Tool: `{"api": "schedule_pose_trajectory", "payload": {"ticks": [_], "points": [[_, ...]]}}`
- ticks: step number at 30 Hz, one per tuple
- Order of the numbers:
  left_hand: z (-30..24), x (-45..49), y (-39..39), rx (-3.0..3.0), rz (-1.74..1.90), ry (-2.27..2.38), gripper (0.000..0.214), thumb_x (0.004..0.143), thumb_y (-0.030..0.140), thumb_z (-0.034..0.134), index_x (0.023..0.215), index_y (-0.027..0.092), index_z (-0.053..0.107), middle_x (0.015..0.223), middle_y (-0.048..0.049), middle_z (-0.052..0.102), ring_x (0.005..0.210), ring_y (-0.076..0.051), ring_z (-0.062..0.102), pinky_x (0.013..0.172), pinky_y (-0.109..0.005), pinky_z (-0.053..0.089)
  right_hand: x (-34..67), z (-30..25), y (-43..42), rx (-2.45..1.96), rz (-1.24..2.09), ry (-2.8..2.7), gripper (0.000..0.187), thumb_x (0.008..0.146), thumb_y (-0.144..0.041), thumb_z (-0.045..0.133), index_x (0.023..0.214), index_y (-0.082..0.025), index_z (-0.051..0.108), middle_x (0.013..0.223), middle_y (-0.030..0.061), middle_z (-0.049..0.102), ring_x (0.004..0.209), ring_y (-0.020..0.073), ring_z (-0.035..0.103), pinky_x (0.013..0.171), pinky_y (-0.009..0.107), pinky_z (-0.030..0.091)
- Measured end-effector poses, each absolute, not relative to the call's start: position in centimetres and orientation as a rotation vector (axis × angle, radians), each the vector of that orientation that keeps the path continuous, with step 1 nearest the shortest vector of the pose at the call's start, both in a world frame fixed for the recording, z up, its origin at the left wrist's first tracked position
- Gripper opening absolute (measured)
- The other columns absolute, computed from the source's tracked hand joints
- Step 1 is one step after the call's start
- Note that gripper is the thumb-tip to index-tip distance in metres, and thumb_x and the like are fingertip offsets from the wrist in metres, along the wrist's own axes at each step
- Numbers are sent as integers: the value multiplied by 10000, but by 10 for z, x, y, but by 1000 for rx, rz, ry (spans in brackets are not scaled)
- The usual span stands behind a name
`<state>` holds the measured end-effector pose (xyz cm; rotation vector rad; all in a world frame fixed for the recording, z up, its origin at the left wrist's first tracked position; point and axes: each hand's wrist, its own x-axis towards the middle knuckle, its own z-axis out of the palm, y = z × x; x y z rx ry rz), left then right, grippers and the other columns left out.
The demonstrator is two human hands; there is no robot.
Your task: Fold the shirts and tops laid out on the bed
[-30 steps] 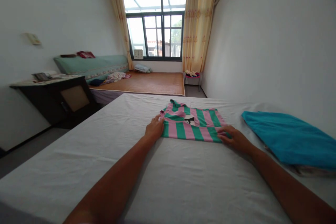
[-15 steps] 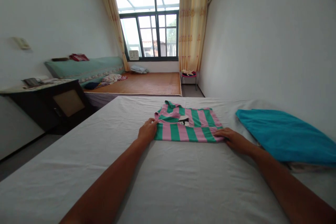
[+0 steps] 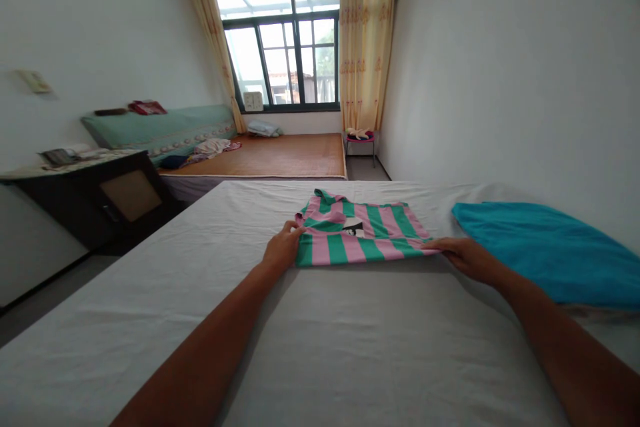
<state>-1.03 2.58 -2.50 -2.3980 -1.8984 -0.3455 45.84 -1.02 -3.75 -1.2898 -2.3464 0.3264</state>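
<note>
Both arms (image 3: 210, 340) outstretched, left hand (image 3: 283, 245) curled, right hand (image 3: 467, 258) pinching

A wrinkled white sheet (image 3: 380, 347) is spread out. On it are a striped shirt (image 3: 350, 248) and, farther right, blue cloth (image 3: 545, 250).

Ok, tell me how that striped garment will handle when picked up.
The striped garment would likely sag, as its fabric looks thin and creases softly. It is probably light: the right hand holds its near right corner raised in a small pinch. Its layers, seemingly just folded over, might slip open.
</note>
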Motion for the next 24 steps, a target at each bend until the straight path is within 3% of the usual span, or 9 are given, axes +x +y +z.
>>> {"api": "schedule_pose_trajectory", "payload": {"ticks": [3, 8, 11, 15, 18, 21, 24], "points": [[-19, -10, 19, -2420, -275, -1874, 386, 920, 184, 401, 1249, 310, 560, 1306, -61, 474, 876, -183, 633, 754, -315, 508, 458, -30, -18, -1320, 430, -2393, 379, 789, -204, 462, 1049, -262, 732, 1088, 35, 718, 1033, 223, 652, 959, 373, 476], [-15, -2, 14, -2414, -377, -1605, 343, 905, 144, 419, 1147, 279, 621, 1334, -64, 492, 1176, -248, 473, 878, -360, 491, 443, -23, -28, -1403, 426, -2356, 341, 877, -395, 480, 1081, -260, 718, 1171, 41, 682, 1151, 239, 574, 1026, 383, 419], [-21, 5, 12, -2591, -393, -1440, 280, 914, 198, 454, 1095, 273, 654, 1201, -52, 586, 1090, -201, 518, 943, -331, 454, 442, -29, -25, -1485, 373, -2296, 407, 915, -476, 409, 1018, -253, 734, 1093, 46, 713, 1075, 239, 614, 966, 375, 462], [-28, 4, 15, -2634, -408, -1482, 240, 924, 268, 459, 1003, 252, 686, 1069, -50, 645, 1038, -197, 544, 917, -317, 457, 439, -42, -16, -1523, 128, -2234, 358, 875, -463, 471, 932, -234, 740, 987, 66, 737, 952, 254, 657, 878, 380, 500], [-32, -8, 25, -2438, -590, -1671, 284, 928, 248, 443, 1132, 231, 640, 1179, -59, 626, 1126, -210, 503, 960, -324, 431, 414, -43, -9, -1561, 31, -2142, 321, 872, -399, 470, 990, -231, 717, 989, 69, 734, 905, 246, 668, 810, 366, 516], [-34, -18, 36, -2348, -659, -1860, 369, 930, 268, 448, 1274, 184, 549, 1266, -90, 592, 1165, -218, 492, 995, -337, 408, 366, -34, 5, -1462, 161, -2237, 314, 899, -382, 452, 1073, -248, 676, 1008, 47, 729, 853, 203, 675, 755, 314, 516], [-36, -18, 37, -2421, -667, -1872, 351, 934, 299, 452, 1245, 196, 577, 1227, -77, 620, 1140, -206, 516, 1012, -336, 396, 311, -25, 33, -1381, 169, -2333, 348, 904, -389, 469, 1160, -218, 631, 1116, 76, 695, 972, 220, 649, 847, 328, 487]]}}
